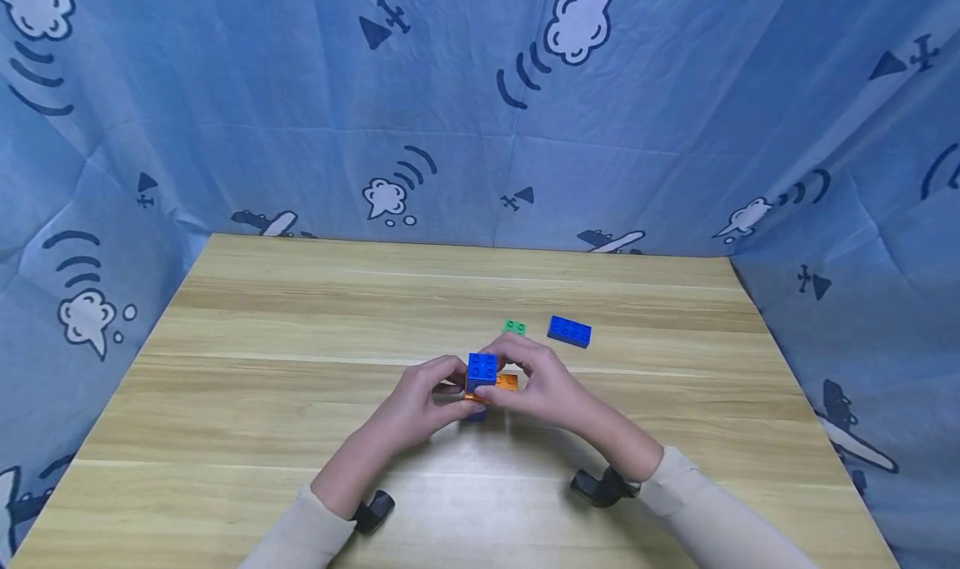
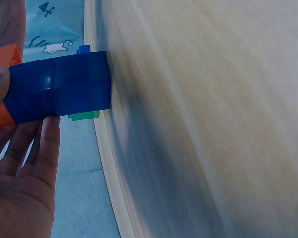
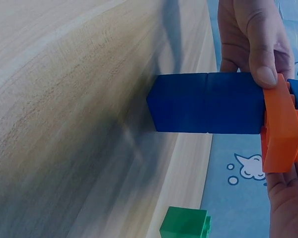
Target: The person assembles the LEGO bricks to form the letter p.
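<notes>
Head view first: where's the work, and what are the hands doing?

Right hand (image 1: 543, 381) pinches the square blue plastic brick (image 1: 482, 371) atop the long orange plastic brick (image 1: 508, 382); left hand (image 1: 422, 398) grips below, thumb at the orange one's edge. Two stacked dark-blue plastic bricks (image 3: 206, 103) form the column beneath, over the wooden worktop (image 1: 300, 327)

And to seat it well?

I'd brace the column upright and press straight down over it, since the orange overhang could tip. Whether its foot touches the worktop, I can't tell
</notes>
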Motion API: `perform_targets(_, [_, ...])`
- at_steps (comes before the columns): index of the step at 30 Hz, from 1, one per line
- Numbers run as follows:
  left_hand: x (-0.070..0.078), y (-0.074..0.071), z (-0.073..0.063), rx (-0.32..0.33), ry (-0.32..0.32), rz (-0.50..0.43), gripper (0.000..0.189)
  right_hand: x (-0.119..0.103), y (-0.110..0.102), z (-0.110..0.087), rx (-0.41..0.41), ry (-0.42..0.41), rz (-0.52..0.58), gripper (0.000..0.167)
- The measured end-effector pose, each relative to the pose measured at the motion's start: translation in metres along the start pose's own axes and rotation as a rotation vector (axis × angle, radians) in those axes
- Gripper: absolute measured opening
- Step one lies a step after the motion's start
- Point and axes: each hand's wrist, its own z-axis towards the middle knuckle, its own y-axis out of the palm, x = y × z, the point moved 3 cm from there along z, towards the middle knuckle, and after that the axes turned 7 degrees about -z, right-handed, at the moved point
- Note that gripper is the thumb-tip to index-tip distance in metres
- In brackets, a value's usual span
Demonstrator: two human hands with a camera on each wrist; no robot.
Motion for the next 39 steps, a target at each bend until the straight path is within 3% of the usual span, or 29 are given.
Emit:
perform_targets(7, [0.0001,-0.0001,0.0001,-0.006,-0.004,-0.010,0.023,0.0006,0.0005,0.0004,-0.003,-0.013,-0.018,0.032])
perform_targets(25, [0.0009,0.0000,0.0004,0.012,0.075,0.005,0.021,-0.0021,0.0000,-0.0011,-0.031,-0.008,-0.064,0.032])
perform_targets(39, [0.0008,0.0008,-0.0001,0.016,0.062,0.013,0.021,-0.0030,-0.0007,-0.0020,-0.044,-0.025,-0.095,0.032])
